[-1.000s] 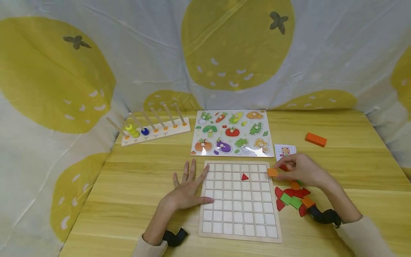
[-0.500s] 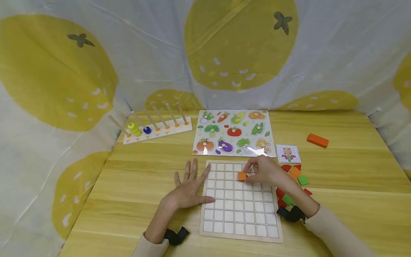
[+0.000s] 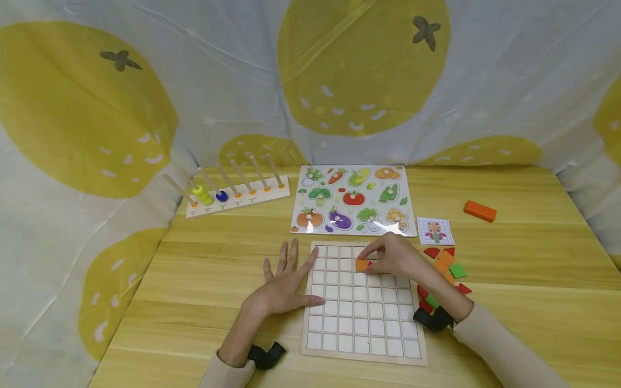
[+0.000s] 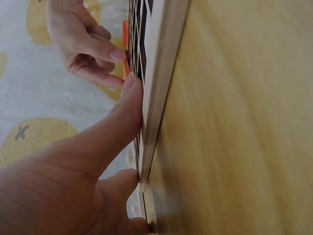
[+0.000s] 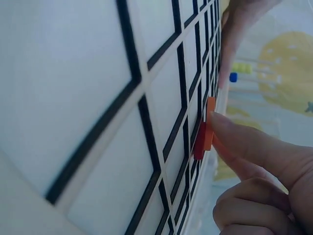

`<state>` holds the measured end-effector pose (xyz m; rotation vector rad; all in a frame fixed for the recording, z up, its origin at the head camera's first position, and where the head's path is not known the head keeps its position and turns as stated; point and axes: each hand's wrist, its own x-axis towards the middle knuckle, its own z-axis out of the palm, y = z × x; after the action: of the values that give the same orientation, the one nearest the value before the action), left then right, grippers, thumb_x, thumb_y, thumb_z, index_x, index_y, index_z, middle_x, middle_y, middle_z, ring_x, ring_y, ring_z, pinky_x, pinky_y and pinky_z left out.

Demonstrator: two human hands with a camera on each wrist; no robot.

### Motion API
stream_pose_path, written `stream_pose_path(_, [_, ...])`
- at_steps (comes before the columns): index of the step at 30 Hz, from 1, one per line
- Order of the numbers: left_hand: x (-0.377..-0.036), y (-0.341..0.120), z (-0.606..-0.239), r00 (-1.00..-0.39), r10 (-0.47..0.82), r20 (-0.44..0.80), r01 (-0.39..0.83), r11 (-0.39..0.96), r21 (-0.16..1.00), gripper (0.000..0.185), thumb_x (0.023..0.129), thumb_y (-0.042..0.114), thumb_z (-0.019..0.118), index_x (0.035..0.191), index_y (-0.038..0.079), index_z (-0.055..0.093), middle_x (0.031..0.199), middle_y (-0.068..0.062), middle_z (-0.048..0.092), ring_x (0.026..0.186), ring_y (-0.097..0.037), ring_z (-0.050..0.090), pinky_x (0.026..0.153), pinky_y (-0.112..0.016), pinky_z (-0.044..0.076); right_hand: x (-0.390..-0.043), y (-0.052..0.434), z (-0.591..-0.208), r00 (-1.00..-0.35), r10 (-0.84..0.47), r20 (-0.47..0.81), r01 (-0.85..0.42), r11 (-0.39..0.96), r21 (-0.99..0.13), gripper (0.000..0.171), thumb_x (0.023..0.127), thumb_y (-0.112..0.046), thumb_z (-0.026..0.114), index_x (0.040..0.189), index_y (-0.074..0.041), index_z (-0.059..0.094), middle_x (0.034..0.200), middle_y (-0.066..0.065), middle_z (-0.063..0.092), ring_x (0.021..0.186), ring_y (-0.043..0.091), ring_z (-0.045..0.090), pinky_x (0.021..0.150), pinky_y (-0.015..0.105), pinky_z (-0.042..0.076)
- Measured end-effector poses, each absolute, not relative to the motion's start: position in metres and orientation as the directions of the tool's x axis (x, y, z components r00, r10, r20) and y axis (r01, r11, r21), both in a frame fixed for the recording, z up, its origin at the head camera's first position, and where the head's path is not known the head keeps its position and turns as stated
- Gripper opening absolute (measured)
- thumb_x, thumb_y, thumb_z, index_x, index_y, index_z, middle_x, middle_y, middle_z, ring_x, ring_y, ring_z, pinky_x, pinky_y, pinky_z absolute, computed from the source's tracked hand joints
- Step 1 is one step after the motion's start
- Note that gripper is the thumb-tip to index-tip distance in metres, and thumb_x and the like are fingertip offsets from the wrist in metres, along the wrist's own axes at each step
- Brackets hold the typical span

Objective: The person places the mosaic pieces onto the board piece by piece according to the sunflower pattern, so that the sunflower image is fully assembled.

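The orange square tile point(image 3: 361, 264) sits on the grid board point(image 3: 364, 323) in the second row from the far edge, pinched at its far and near sides by the fingertips of the right hand point(image 3: 394, 257). Under the tile's right edge, just beside those fingers, a red triangle tile point(image 3: 370, 264) peeks out; the right wrist view shows the orange piece point(image 5: 210, 122) lying against the red one point(image 5: 199, 142) on the board face. Left of the right hand the grid cells lie bare as far as the board's left edge, where the left hand point(image 3: 283, 285) rests flat with fingers spread, its thumb point(image 4: 115, 129) laid over the rim. Nearer than both hands the board's rows run uncovered to the near edge. Right of the right wrist, loose tiles point(image 3: 447, 264) in red, orange and green lie on the worktop point(image 3: 524, 258), with a pattern card point(image 3: 435, 230) just beyond them. Beyond the right hand, a vegetable puzzle point(image 3: 354, 200) nearly meets the board's far edge.
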<state>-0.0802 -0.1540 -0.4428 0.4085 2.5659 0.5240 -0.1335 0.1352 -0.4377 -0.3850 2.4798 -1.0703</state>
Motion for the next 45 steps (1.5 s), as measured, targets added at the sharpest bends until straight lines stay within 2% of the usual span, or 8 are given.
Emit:
stream_pose_path(2, [-0.080, -0.154, -0.443, -0.837, 0.373, -0.400, 0.187, 0.883, 0.430, 0.105, 0.090, 0.061, 0.071, 0.167, 0.033, 0.007, 0.170, -0.018, -0.025, 0.157, -0.042, -0.024, 0.115, -0.082, -0.009, -0.134, 0.135, -0.438, -0.876, -0.408, -0.257, -0.090, 0.663, -0.743, 0.019, 0.079, -0.013, 0.090, 0.098, -0.015, 0.085, 0.086, 0.001, 0.074, 0.068, 0.013, 0.042, 0.059, 0.024, 0.033])
stream_pose_path(4, [-0.081, -0.154, -0.443, -0.837, 0.371, -0.401, 0.187, 0.884, 0.428, 0.105, 0.090, 0.061, 0.071, 0.167, 0.033, 0.006, 0.170, -0.018, -0.025, 0.157, -0.042, -0.024, 0.115, -0.082, -0.009, -0.135, 0.134, -0.438, -0.875, -0.412, -0.253, -0.098, 0.664, -0.741, 0.019, 0.079, -0.013, 0.090, 0.097, -0.016, 0.085, 0.089, 0.001, 0.076, 0.069, 0.012, 0.043, 0.060, 0.024, 0.033])
stream_pose_path(11, [-0.081, -0.153, -0.443, -0.837, 0.379, -0.393, 0.193, 0.879, 0.436, 0.104, 0.090, 0.060, 0.072, 0.167, 0.033, 0.007, 0.171, -0.018, -0.024, 0.157, -0.042, -0.024, 0.115, -0.082, -0.010, -0.136, 0.132, -0.440, -0.880, -0.415, -0.232, -0.113, 0.656, -0.746, 0.017, 0.077, -0.012, 0.091, 0.093, -0.015, 0.085, 0.067, -0.002, 0.058, 0.062, 0.014, 0.040, 0.056, 0.024, 0.029])
stream_pose_path(16, [-0.081, -0.153, -0.442, -0.838, 0.378, -0.393, 0.196, 0.881, 0.431, 0.104, 0.090, 0.060, 0.072, 0.167, 0.033, 0.008, 0.171, -0.018, -0.024, 0.158, -0.042, -0.024, 0.115, -0.082, -0.009, -0.136, 0.130, -0.441, -0.888, -0.396, -0.233, -0.099, 0.660, -0.745, 0.018, 0.075, -0.012, 0.092, 0.091, -0.015, 0.085, 0.064, -0.003, 0.052, 0.060, 0.013, 0.039, 0.054, 0.023, 0.027])
stream_pose_path(23, [-0.081, -0.153, -0.443, -0.837, 0.373, -0.400, 0.188, 0.883, 0.430, 0.104, 0.090, 0.060, 0.071, 0.167, 0.033, 0.007, 0.171, -0.018, -0.024, 0.158, -0.042, -0.024, 0.116, -0.081, -0.010, -0.136, 0.129, -0.442, -0.893, -0.374, -0.252, -0.071, 0.668, -0.741, 0.020, 0.075, -0.012, 0.093, 0.092, -0.017, 0.085, 0.066, -0.004, 0.053, 0.061, 0.013, 0.037, 0.055, 0.023, 0.025])
stream_pose_path(30, [-0.080, -0.156, -0.447, -0.839, 0.410, -0.358, 0.208, 0.849, 0.486, 0.106, 0.089, 0.066, 0.069, 0.167, 0.034, 0.004, 0.171, -0.019, -0.025, 0.157, -0.044, -0.024, 0.112, -0.084, -0.012, -0.135, 0.133, -0.442, -0.889, -0.397, -0.229, -0.080, 0.626, -0.775, 0.018, 0.078, -0.014, 0.091, 0.094, -0.015, 0.085, 0.059, -0.005, 0.044, 0.057, 0.012, 0.035, 0.054, 0.023, 0.027])
stream_pose_path(38, [-0.080, -0.155, -0.443, -0.835, 0.384, -0.395, 0.181, 0.868, 0.462, 0.105, 0.090, 0.059, 0.072, 0.167, 0.032, 0.006, 0.171, -0.017, -0.026, 0.157, -0.041, -0.026, 0.115, -0.080, -0.013, -0.127, 0.169, -0.434, -0.901, -0.383, -0.203, -0.072, 0.594, -0.801, 0.023, 0.086, -0.018, 0.084, 0.107, -0.009, 0.082, 0.055, -0.006, 0.030, 0.051, 0.010, 0.026, 0.050, 0.023, 0.024])
stream_pose_path(45, [-0.082, -0.154, -0.443, -0.832, 0.378, -0.407, 0.183, 0.878, 0.443, 0.104, 0.091, 0.059, 0.071, 0.167, 0.032, 0.005, 0.170, -0.017, -0.026, 0.157, -0.041, -0.026, 0.115, -0.081, -0.012, -0.119, 0.223, -0.436, -0.910, -0.363, -0.202, -0.073, 0.620, -0.781, 0.028, 0.087, -0.021, 0.084, 0.111, -0.007, 0.081, 0.059, -0.007, 0.031, 0.052, 0.006, 0.029, 0.048, 0.023, 0.026])
